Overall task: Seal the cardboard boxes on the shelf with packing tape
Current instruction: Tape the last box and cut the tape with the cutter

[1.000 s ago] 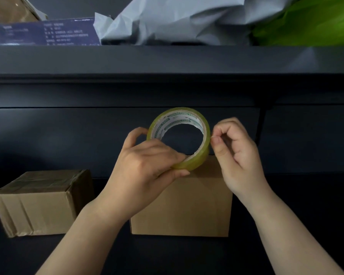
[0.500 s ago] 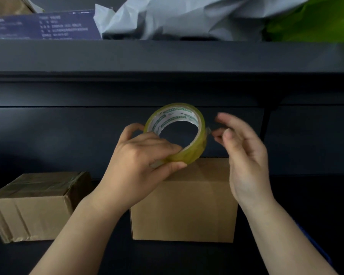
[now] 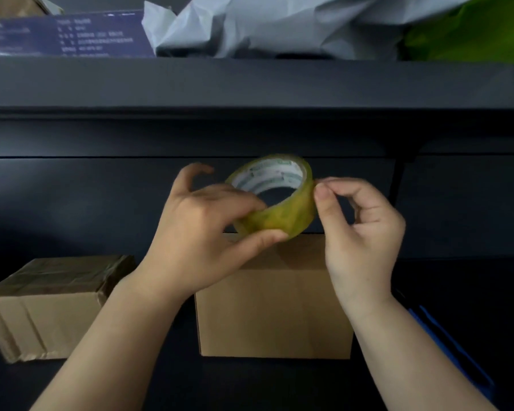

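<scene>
A yellowish roll of clear packing tape (image 3: 282, 215) is held in the air above a plain cardboard box (image 3: 275, 315) on the dark shelf. My left hand (image 3: 208, 232) grips the roll from the left, thumb under it and fingers over its rim, the index finger lifted. My right hand (image 3: 359, 232) pinches with thumb and forefinger at the roll's right edge. A second cardboard box (image 3: 42, 307), with shiny tape over its top, stands at the left.
The upper shelf board (image 3: 250, 84) overhangs the work area. On it lie a dark blue printed carton (image 3: 63, 34), crumpled grey wrapping (image 3: 279, 25) and something bright green (image 3: 472, 28). A blue object (image 3: 445, 345) juts in at the lower right.
The roll has tilted so its opening faces more upward. My right hand opened and then came back to pinch at the roll's right edge. My left index finger has lifted.
</scene>
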Motion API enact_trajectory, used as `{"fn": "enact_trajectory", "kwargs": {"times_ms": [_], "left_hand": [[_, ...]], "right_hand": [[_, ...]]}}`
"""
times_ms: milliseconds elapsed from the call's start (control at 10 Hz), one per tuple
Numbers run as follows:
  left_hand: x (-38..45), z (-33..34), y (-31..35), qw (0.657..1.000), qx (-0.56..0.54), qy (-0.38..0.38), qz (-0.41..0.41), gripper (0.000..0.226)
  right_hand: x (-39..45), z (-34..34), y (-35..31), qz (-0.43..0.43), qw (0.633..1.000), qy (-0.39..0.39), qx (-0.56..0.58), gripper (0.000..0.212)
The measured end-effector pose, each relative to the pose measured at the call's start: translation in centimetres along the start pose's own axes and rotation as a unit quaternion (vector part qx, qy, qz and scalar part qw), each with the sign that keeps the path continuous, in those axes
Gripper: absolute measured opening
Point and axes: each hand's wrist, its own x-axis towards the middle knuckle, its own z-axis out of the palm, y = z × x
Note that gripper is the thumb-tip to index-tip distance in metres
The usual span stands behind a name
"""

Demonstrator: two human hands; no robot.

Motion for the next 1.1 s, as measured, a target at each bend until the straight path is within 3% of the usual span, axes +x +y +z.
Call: {"fn": "enact_trajectory", "kwargs": {"times_ms": [100,200,300,400,500,600,700,800,900,1000,1100], "left_hand": [[0.2,-0.7,-1.0,0.999,-0.013,0.015,-0.044,0.061],[0.5,-1.2,-1.6,0.999,-0.023,0.006,-0.032,0.059],[1.0,-2.2,-1.9,0.992,-0.115,-0.024,-0.055,0.044],[1.1,-2.7,-2.6,0.977,-0.193,-0.048,-0.078,0.035],[0.4,-3.0,-3.7,0.976,-0.17,-0.016,-0.133,0.041],[-0.3,-3.3,-5.2,0.944,-0.262,-0.029,-0.199,0.054],[0.0,-3.3,-5.8,0.892,-0.388,-0.066,-0.222,0.049],[0.6,-3.8,-6.5,0.842,-0.485,-0.094,-0.216,0.041],[0.7,-4.0,-8.0,0.812,-0.516,-0.127,-0.24,0.052],[-0.6,-3.4,-10.8,0.803,-0.478,-0.157,-0.32,0.072],[-2.4,-3.8,-14.8,0.792,-0.432,-0.146,-0.407,0.081]], "right_hand": [[0.2,0.6,0.0,0.074,0.997,0.019,0.031,0.009],[0.3,0.9,0.0,0.126,0.988,0.021,0.082,0.011],[0.7,1.3,-0.5,0.142,0.985,0.009,0.098,0.014],[1.6,1.2,-0.9,0.211,0.961,0.044,0.176,0.018],[2.9,-0.3,-0.4,0.322,0.908,0.106,0.245,0.019],[3.5,-1.0,0.5,0.387,0.895,0.082,0.208,0.015],[4.2,-1.2,0.8,0.427,0.871,0.062,0.237,0.009],[4.8,-1.8,0.6,0.415,0.871,0.049,0.259,0.017],[4.6,-2.1,0.4,0.373,0.904,0.036,0.205,0.004],[4.8,-2.5,0.1,0.378,0.907,0.025,0.185,0.01],[5.9,-4.0,0.2,0.382,0.897,0.102,0.2,0.013]]}}
